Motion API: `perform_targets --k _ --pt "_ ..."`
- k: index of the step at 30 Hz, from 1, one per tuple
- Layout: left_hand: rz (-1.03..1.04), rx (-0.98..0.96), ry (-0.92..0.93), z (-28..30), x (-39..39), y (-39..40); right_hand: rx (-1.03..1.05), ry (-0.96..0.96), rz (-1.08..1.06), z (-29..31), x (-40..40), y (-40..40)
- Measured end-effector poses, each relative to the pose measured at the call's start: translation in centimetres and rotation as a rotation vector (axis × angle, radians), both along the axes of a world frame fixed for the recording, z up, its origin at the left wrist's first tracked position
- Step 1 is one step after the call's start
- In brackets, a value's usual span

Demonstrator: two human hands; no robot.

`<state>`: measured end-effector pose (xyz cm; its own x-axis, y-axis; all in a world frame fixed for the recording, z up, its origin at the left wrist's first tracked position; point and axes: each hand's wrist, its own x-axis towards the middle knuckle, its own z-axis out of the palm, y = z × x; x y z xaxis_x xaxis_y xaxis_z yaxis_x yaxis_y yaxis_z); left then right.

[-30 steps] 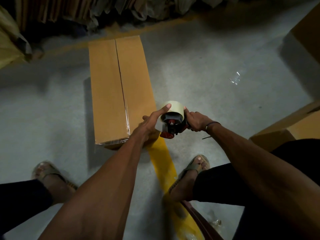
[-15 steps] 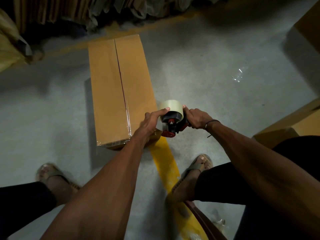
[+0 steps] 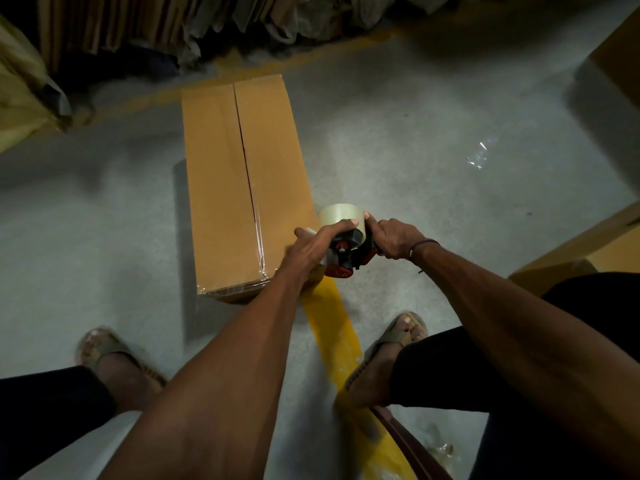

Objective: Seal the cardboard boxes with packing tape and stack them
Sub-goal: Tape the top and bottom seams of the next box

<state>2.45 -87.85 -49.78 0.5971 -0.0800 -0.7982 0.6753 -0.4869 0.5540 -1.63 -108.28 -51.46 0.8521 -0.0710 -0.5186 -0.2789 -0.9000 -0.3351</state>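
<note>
While both hands work at the tape dispenser (image 3: 348, 249) just right of centre in the frame, the long cardboard box (image 3: 242, 188) lies on the grey floor (image 3: 415, 161), running from the upper middle down to the centre. Clear tape shows only on the near part of its centre seam (image 3: 244, 157) and across the near end; the far stretch of the seam looks bare. The right hand (image 3: 393, 239) grips the dispenser's handle from the right, fingers wrapped round it. The left hand (image 3: 313, 245) reaches over the red and black body with fingers curled, a fingertip pressing the pale tape roll (image 3: 341, 216); it seems to be pinching or feeding the loose tape end, though the tape itself is too hard to make out.

My reading is that sealing of this box is part done and the person is readying the dispenser, freeing the tape end, before another strip. The next move probably calls for setting the tape end on the box beside the dispenser and drawing the dispenser along the open seam toward the top of the frame, keeping it centred. More cardboard boxes (image 3: 581, 258) sit at the right edge, a yellow floor line (image 3: 332, 323) runs down the lower middle, and sandalled feet flank it.
</note>
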Motion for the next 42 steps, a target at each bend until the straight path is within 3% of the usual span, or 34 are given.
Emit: perform_targets --k 6,13,19,23,27,30,33,38,42 --pt "0.041 -0.057 -0.019 -1.7 0.4 0.7 -0.108 -0.084 0.041 -0.4 -0.2 0.0" --pt "-0.250 0.166 -0.078 0.2 -1.5 0.6 -0.219 -0.144 0.048 -0.8 -1.7 -0.4" --pt "-0.367 0.162 -0.058 -0.1 0.5 1.6 -0.253 -0.236 -0.260 -2.0 -4.2 -0.4" --pt "-0.452 0.142 -0.034 -1.1 1.9 2.8 -0.280 -0.195 -0.456 -4.2 -4.7 0.5" --pt "-0.631 0.238 -0.327 -2.4 2.1 4.7 -0.160 -0.076 -0.485 -8.3 -4.1 2.1" --pt "-0.742 0.294 -0.448 -2.5 1.4 5.4 -0.049 -0.009 -0.536 -10.9 -4.1 3.8" --pt "-0.752 0.316 -0.605 -2.6 0.3 5.6 0.049 -0.003 -0.600 -12.6 -4.6 5.7" --pt "-0.692 0.284 -0.716 -3.6 -0.7 6.4 0.108 0.012 -0.706 -15.4 -5.8 7.9" --pt "-0.700 0.246 -0.724 -4.0 -0.8 6.7 0.123 0.060 -0.625 -15.7 -5.8 8.1"
